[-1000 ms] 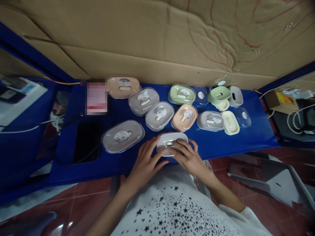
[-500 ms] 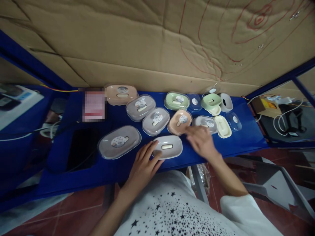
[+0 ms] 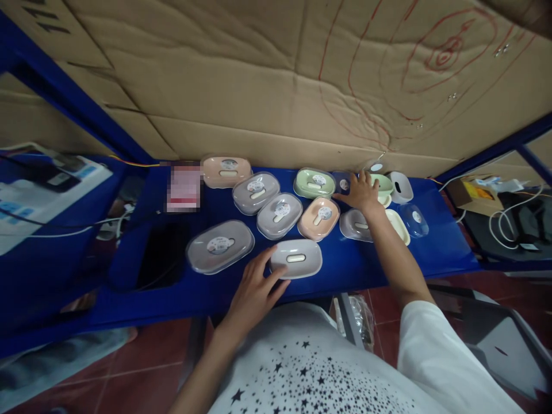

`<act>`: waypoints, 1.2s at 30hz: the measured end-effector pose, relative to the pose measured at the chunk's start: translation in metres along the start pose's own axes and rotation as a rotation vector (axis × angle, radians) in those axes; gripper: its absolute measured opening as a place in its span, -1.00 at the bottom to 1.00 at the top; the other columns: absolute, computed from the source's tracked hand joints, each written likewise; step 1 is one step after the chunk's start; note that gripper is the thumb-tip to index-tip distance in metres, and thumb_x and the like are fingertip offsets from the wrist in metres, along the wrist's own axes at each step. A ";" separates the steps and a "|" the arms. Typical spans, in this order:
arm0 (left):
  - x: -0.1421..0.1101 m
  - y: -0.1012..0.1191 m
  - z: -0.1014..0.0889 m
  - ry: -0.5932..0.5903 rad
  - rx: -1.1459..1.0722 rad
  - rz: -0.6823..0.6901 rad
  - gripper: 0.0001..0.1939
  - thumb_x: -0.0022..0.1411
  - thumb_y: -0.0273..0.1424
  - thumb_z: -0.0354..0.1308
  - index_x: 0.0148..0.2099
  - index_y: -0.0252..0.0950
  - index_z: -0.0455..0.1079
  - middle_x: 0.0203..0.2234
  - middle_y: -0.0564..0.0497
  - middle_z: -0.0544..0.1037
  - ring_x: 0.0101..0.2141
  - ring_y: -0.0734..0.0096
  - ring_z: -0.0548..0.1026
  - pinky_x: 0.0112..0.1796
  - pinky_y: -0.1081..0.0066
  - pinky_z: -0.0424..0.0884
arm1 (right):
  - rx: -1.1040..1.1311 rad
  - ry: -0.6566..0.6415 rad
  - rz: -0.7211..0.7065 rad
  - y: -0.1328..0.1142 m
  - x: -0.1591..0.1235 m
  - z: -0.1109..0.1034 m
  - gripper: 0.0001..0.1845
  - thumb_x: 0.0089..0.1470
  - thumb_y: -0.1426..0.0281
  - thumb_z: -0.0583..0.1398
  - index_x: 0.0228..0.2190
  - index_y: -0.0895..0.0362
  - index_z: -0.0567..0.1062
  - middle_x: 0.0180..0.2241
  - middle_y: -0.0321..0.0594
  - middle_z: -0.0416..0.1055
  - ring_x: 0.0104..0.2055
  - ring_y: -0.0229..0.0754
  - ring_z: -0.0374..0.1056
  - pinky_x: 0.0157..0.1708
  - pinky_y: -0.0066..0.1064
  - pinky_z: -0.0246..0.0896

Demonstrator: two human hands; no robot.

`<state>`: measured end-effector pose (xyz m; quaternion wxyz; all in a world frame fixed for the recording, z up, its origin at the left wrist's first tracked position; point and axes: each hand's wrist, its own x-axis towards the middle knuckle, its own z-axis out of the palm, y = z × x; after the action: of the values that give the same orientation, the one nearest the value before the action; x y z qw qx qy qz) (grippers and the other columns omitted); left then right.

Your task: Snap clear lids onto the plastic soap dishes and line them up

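Note:
My left hand (image 3: 254, 284) has its fingers around the left end of a lidless light-grey soap dish (image 3: 308, 253), its thumb over the near rim. A cream oval piece lies in the middle of that dish. Farther back, my right hand (image 3: 362, 194) is spread open, palm down, over a clear lid (image 3: 342, 183) and beside a lidless green dish (image 3: 383, 185). Whether its fingertips touch either one, I cannot tell. Under my right wrist is a lidded grey dish (image 3: 351, 223), partly hidden. A cream tray (image 3: 399, 225) is also partly covered by the forearm.
Several lidded dishes stand on the blue table (image 3: 241, 296), among them a green one (image 3: 314, 184) and an orange one (image 3: 319, 219). A clear lid (image 3: 416, 220) and a grey piece (image 3: 402, 188) lie at right. Cardboard (image 3: 259, 86) walls the back.
My right hand has moved back from beside the near grey dish to the clear lid and green dish, its fingers spreading. My left hand stays at the near dish. The view has shifted slightly.

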<state>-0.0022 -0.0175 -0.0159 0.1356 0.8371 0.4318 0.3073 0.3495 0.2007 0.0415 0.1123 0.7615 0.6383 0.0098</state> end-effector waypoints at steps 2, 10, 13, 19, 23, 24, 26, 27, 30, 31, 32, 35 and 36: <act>0.001 0.000 -0.001 -0.019 -0.007 0.010 -0.78 0.49 -0.38 0.25 0.14 -0.20 0.49 0.39 -0.27 0.30 0.33 -0.07 0.40 0.25 -0.05 0.48 | 0.008 0.012 -0.114 0.004 0.001 0.006 0.05 0.31 -0.16 0.14 0.49 0.31 0.10 0.56 0.34 -0.11 0.61 0.43 -0.26 0.47 0.44 -0.38; 0.001 0.000 -0.002 -0.026 -0.045 -0.009 -0.80 0.49 -0.37 0.25 0.12 -0.18 0.51 0.39 -0.26 0.33 0.33 -0.08 0.42 0.24 -0.07 0.50 | 0.109 -0.092 -0.335 0.012 -0.012 0.014 -0.10 0.23 0.02 0.21 0.47 0.04 0.15 0.52 0.20 0.07 0.54 0.42 -0.01 0.39 0.50 -0.15; 0.000 0.000 -0.001 -0.036 -0.044 -0.028 -0.79 0.49 -0.36 0.26 0.13 -0.17 0.51 0.42 -0.27 0.29 0.35 -0.11 0.40 0.25 -0.10 0.48 | 0.162 -0.023 -0.292 0.014 -0.008 0.004 -0.14 0.22 -0.03 0.20 0.41 0.08 0.23 0.38 0.23 0.31 0.37 0.42 0.26 0.30 0.44 0.04; -0.003 -0.004 0.002 -0.077 -0.134 -0.120 -0.66 0.49 -0.33 0.26 0.25 -0.08 0.44 0.46 -0.19 0.26 0.35 -0.06 0.41 0.27 -0.06 0.46 | 0.480 0.349 -0.285 0.028 -0.065 -0.023 -0.30 0.26 0.00 0.26 0.28 0.07 0.36 0.25 0.11 0.47 0.31 0.35 0.38 0.30 0.35 0.17; -0.003 -0.011 0.003 -0.071 -0.291 -0.253 -0.24 0.43 -0.26 0.35 0.53 0.00 0.10 0.44 -0.15 0.35 0.39 -0.01 0.38 0.33 -0.04 0.40 | 0.607 0.325 -0.834 0.007 -0.151 -0.017 -0.34 0.26 0.11 0.36 0.30 -0.06 0.36 0.46 -0.03 0.23 0.48 0.19 0.22 0.38 0.17 0.25; -0.003 -0.013 0.004 -0.071 -0.316 -0.278 -0.17 0.41 -0.24 0.37 0.56 0.01 0.04 0.44 -0.14 0.35 0.39 -0.01 0.38 0.34 -0.04 0.38 | 0.591 0.272 -0.929 -0.002 -0.168 -0.011 -0.35 0.27 0.14 0.36 0.31 -0.06 0.36 0.47 -0.03 0.23 0.48 0.18 0.22 0.37 0.17 0.28; -0.004 -0.015 0.004 -0.081 -0.341 -0.314 -0.10 0.40 -0.19 0.38 0.59 0.01 -0.02 0.44 -0.14 0.35 0.40 -0.03 0.36 0.36 -0.05 0.35 | 0.543 0.187 -1.026 -0.020 -0.190 0.001 -0.37 0.30 0.22 0.33 0.33 -0.05 0.36 0.47 -0.02 0.24 0.49 0.16 0.21 0.37 0.16 0.31; -0.004 -0.016 0.004 -0.089 -0.348 -0.325 -0.08 0.40 -0.18 0.38 0.60 0.01 -0.04 0.45 -0.14 0.35 0.41 -0.04 0.36 0.36 -0.05 0.34 | 0.523 0.164 -1.044 -0.028 -0.195 0.007 -0.38 0.32 0.24 0.32 0.34 -0.04 0.36 0.47 -0.01 0.23 0.51 0.15 0.18 0.38 0.16 0.30; -0.005 -0.017 0.006 -0.110 -0.362 -0.325 -0.07 0.40 -0.17 0.38 0.61 0.01 -0.06 0.46 -0.15 0.32 0.41 -0.06 0.34 0.37 -0.06 0.32 | 0.496 0.124 -1.098 -0.044 -0.194 0.019 -0.39 0.35 0.30 0.28 0.36 0.03 0.36 0.51 0.02 0.16 0.57 0.16 0.06 0.45 0.17 0.22; -0.005 -0.016 0.006 -0.111 -0.366 -0.316 -0.06 0.41 -0.17 0.37 0.61 0.01 -0.07 0.47 -0.16 0.31 0.42 -0.06 0.34 0.38 -0.06 0.31 | 0.498 0.117 -1.120 -0.047 -0.190 0.023 -0.39 0.36 0.30 0.27 0.36 0.04 0.36 0.52 0.02 0.14 0.58 0.16 0.02 0.47 0.18 0.19; -0.005 -0.016 0.006 -0.109 -0.368 -0.305 -0.06 0.41 -0.17 0.37 0.61 0.02 -0.09 0.47 -0.16 0.30 0.42 -0.05 0.33 0.38 -0.05 0.31 | 0.507 0.115 -1.140 -0.049 -0.187 0.026 -0.38 0.35 0.30 0.27 0.37 0.05 0.36 0.52 0.02 0.12 0.59 0.16 0.00 0.48 0.19 0.17; -0.003 -0.014 0.005 -0.110 -0.352 -0.277 -0.07 0.44 -0.21 0.34 0.62 0.05 -0.13 0.48 -0.15 0.28 0.43 -0.03 0.32 0.37 -0.03 0.31 | 0.550 0.140 -1.167 -0.050 -0.179 0.036 -0.34 0.35 0.25 0.28 0.40 0.02 0.34 0.52 -0.01 0.12 0.59 0.16 -0.01 0.47 0.20 0.20; -0.002 -0.013 0.004 -0.115 -0.341 -0.271 -0.07 0.45 -0.22 0.33 0.62 0.05 -0.13 0.48 -0.15 0.28 0.43 -0.04 0.32 0.37 -0.03 0.31 | 0.548 0.144 -1.164 -0.049 -0.178 0.040 -0.32 0.35 0.22 0.28 0.41 0.00 0.34 0.53 -0.02 0.12 0.59 0.17 -0.01 0.46 0.21 0.21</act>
<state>-0.0093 -0.0114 -0.0263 0.3397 0.7525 0.4739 0.3063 0.2755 0.0291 0.0162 -0.1427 0.2892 0.9321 -0.1649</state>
